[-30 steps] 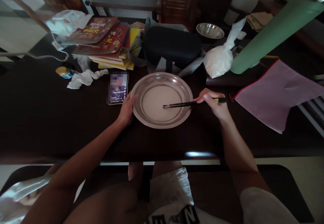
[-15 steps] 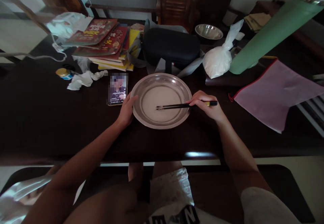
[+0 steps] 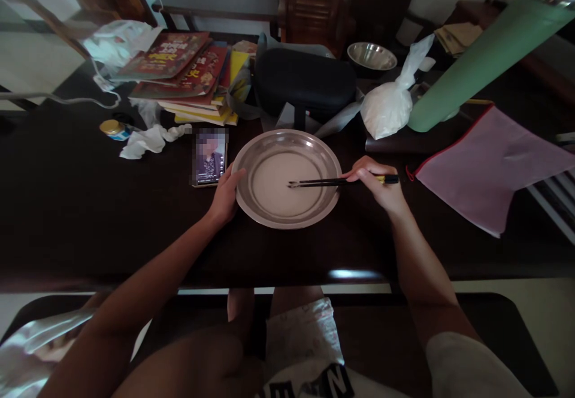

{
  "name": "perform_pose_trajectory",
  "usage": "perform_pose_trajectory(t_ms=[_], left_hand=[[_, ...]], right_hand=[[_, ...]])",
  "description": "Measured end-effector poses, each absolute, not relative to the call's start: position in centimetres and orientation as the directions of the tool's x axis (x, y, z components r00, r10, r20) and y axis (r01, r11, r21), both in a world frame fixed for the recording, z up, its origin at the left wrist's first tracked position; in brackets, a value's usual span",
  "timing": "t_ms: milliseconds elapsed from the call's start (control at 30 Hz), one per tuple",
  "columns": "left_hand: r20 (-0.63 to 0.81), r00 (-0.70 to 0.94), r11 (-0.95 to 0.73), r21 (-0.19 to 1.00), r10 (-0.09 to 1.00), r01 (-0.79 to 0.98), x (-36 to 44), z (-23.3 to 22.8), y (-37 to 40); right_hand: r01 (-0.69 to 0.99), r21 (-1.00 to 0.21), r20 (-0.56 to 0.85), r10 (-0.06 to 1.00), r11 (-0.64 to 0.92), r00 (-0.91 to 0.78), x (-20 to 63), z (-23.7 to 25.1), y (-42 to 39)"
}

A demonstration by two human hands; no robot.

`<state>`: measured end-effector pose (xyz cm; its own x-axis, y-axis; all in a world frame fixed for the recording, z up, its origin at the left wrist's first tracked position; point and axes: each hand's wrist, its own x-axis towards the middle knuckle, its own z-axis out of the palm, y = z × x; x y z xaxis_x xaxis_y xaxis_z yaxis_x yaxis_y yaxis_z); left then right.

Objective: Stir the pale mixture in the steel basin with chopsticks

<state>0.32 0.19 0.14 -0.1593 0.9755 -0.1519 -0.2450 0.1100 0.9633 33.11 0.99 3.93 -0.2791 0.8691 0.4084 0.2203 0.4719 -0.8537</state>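
A round metal basin (image 3: 287, 221) rests on the dark table in front of me, with a pale, whitish layer (image 3: 278, 173) across its bottom. My left hand (image 3: 226, 197) grips the basin's left rim, thumb over the edge and fingers on the outside. Between the fingers of my right hand (image 3: 375, 182) is a pair of black chopsticks (image 3: 323, 181) with gold bands near the top. They reach over the right rim, and their whitened tips are at the middle of the basin. A lit phone (image 3: 210, 157) lies just left of the basin.
Behind the basin sits a black case (image 3: 305, 80), with stacked books (image 3: 179, 74) to its left. A tied bag of white powder (image 3: 386, 110), a green bottle (image 3: 485, 62) and a pink mesh pouch (image 3: 489, 164) are on the right. Crumpled tissue (image 3: 146, 142) and a small jar (image 3: 114, 129) lie left.
My right hand and the chopsticks have shifted a little to the right and slightly away from me, tips included. My left hand and the basin stay in place. The phone's picture has changed.
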Motion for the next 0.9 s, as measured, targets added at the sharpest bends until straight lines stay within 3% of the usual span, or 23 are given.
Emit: perform_pose_trajectory(t_ms=[200, 400, 567, 733, 900], left_hand=[[-0.163, -0.165, 0.114, 0.955, 0.973, -0.274, 0.46, 0.23, 0.18], [-0.173, -0.165, 0.123, 0.954, 0.971, -0.275, 0.55, 0.52, 0.08], [-0.174, -0.171, 0.124, 0.955, 0.970, -0.271, 0.61, 0.49, 0.09], [-0.187, -0.169, 0.136, 0.953, 0.968, -0.270, 0.47, 0.41, 0.11], [-0.176, -0.174, 0.126, 0.955, 0.969, -0.268, 0.67, 0.79, 0.04]], right_hand=[[0.221, -0.830, 0.409, 0.829, 0.512, -0.382, 32.87, 3.78, 1.07], [0.190, -0.870, 0.399, 0.876, 0.454, -0.270, 33.31, 3.81, 1.04], [0.228, -0.831, 0.400, 0.829, 0.508, -0.390, 32.88, 3.87, 1.05], [0.232, -0.860, 0.390, 0.880, 0.454, -0.272, 33.06, 3.97, 0.96], [0.246, -0.832, 0.392, 0.840, 0.498, -0.376, 32.84, 3.90, 1.04]])
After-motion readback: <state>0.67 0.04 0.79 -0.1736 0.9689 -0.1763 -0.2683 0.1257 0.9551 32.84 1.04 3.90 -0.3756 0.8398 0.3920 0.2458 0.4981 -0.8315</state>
